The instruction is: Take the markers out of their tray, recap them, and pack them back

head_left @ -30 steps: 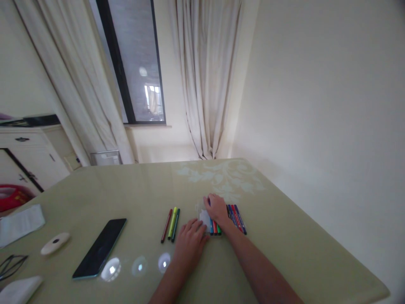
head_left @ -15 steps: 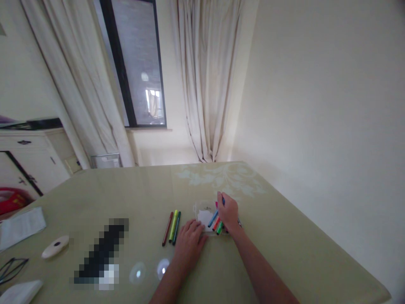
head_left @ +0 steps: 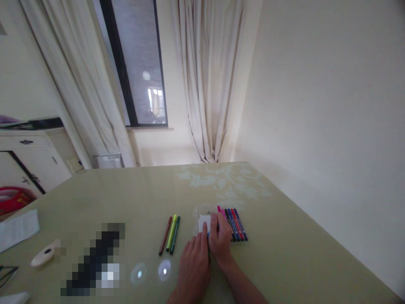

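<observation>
My right hand (head_left: 220,237) is closed around a blue marker (head_left: 217,226), mostly hidden by the fingers, over a clear plastic case (head_left: 196,213). Against it rests my left hand (head_left: 195,255), palm down with fingers stretched out, the index finger reaching towards the marker's near end. Several coloured markers (head_left: 236,226) lie side by side in the right part of the case. White paper (head_left: 202,219) shows at its left. On the table left of the case are a brown marker (head_left: 165,236), a yellow-green marker (head_left: 171,233) and a dark green marker (head_left: 175,235).
The glossy table (head_left: 284,245) reaches to the wall on the right. To the left lie a blurred-out dark object (head_left: 95,259), a white oval item (head_left: 44,254), a folded pale cloth or paper (head_left: 19,230) and part of some glasses (head_left: 8,274). Curtains (head_left: 209,84) hang behind.
My right hand has moved left and towards me with the blue marker, uncovering the markers at the right of the case. My left hand has come nearer, beside it. The view shifted slightly.
</observation>
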`<state>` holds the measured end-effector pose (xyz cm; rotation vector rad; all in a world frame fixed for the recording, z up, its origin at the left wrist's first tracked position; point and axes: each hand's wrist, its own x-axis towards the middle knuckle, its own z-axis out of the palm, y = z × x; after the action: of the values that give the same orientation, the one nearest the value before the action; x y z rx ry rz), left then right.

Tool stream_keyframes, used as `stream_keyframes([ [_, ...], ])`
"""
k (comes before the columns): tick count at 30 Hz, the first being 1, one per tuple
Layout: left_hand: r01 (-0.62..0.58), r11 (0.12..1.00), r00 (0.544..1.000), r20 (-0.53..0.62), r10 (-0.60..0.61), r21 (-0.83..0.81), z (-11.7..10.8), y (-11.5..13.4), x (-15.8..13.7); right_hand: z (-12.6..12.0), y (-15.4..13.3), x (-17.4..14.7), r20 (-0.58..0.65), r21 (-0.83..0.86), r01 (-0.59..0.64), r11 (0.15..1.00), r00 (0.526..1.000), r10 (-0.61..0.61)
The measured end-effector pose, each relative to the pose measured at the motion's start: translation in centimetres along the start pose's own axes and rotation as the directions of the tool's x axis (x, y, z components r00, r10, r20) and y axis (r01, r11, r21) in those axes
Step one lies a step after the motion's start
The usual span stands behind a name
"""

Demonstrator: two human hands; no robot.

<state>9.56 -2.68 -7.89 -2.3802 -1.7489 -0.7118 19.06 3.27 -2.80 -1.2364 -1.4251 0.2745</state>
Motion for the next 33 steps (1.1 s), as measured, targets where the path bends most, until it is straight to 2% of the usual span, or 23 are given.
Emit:
stream_keyframes([
  [3, 0.034, 0.996, 0.999, 0.035, -0.032, -0.080, -0.5, 0.2, 0.2, -0.1, -0.5, -0.7, 0.047, -0.012, 0.060, 0.998, 0.997, -0.060],
  [6, 0.133, 0.984, 0.984, 0.135, -0.117, -0.121, -2.3, -0.7, 1.1, 0.0, -0.9, -1.1, 0.151, 0.034, 0.099, 0.994, 0.983, -0.103],
  [8, 0.317, 0.947, 0.932, 0.198, -0.303, -0.043, -3.8, -1.9, 1.7, 0.0, -0.8, -0.9, 0.196, 0.090, 0.099, 0.991, 0.974, -0.115],
  [9, 0.380, 0.925, 0.910, 0.172, -0.376, 0.009, -4.5, -2.6, 2.0, -0.1, -0.5, -0.6, 0.196, 0.109, 0.081, 0.991, 0.975, -0.101],
  [12, 0.427, 0.895, 0.895, 0.081, -0.439, 0.132, -5.8, -4.4, 2.3, -0.3, 1.1, 0.7, 0.126, 0.112, -0.023, 0.993, 0.992, 0.009],
  [16, 0.446, 0.851, 0.863, 0.119, -0.491, 0.277, -6.0, -5.3, 2.1, -0.4, 3.3, 1.9, 0.094, 0.100, -0.106, 0.989, 0.991, 0.097],
  [20, 0.452, 0.831, 0.862, 0.079, -0.500, 0.325, -6.1, -5.0, 2.1, -0.3, 3.8, 1.9, 0.127, 0.068, -0.092, 0.994, 0.988, 0.083],
  [25, 0.387, 0.833, 0.902, 0.023, -0.430, 0.396, -6.1, -4.9, 1.6, -0.2, 2.9, 1.6, 0.160, 0.026, -0.048, 0.998, 0.986, 0.044],
  [30, 0.393, 0.834, 0.913, -0.060, -0.403, 0.388, -3.7, -5.6, 0.7, -1.4, 3.3, 2.9, 0.121, 0.001, -0.037, 0.999, 0.992, 0.037],
  [33, 0.387, 0.859, 0.920, -0.074, -0.385, 0.336, -2.0, -6.8, 1.0, -2.9, 4.9, 4.4, 0.070, -0.110, -0.001, 0.994, 0.997, 0.009],
])
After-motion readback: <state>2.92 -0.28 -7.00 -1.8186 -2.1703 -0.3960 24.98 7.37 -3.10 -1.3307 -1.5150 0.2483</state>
